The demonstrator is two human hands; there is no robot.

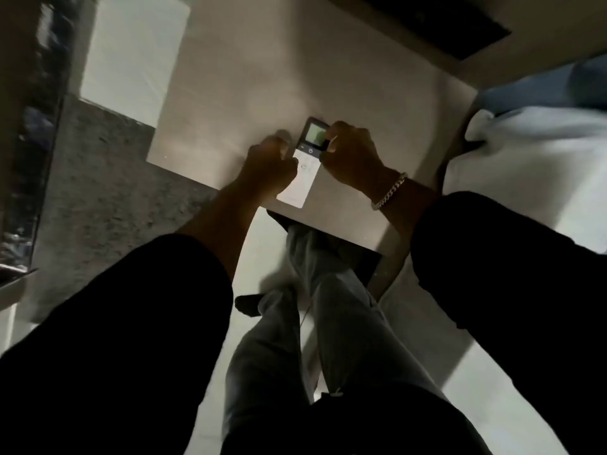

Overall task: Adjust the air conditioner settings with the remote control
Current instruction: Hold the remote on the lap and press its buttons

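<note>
A slim white remote control (pixel 300 182) with a small grey screen at its far end lies near the front edge of a beige table (pixel 262 77). My left hand (pixel 267 165) is curled against the remote's left side, fingers touching its edge. My right hand (pixel 353 156), with a silver chain bracelet at the wrist, grips the remote's right side next to the screen, thumb on its face. Both hands hold it over the tabletop. The air conditioner is not in view.
A bed with white and blue bedding (pixel 542 142) stands right of the table. A dark panel (pixel 427 21) lies at the table's far side. Speckled floor (pixel 108 178) spreads to the left. My legs in grey trousers (pixel 328 323) are below the table edge.
</note>
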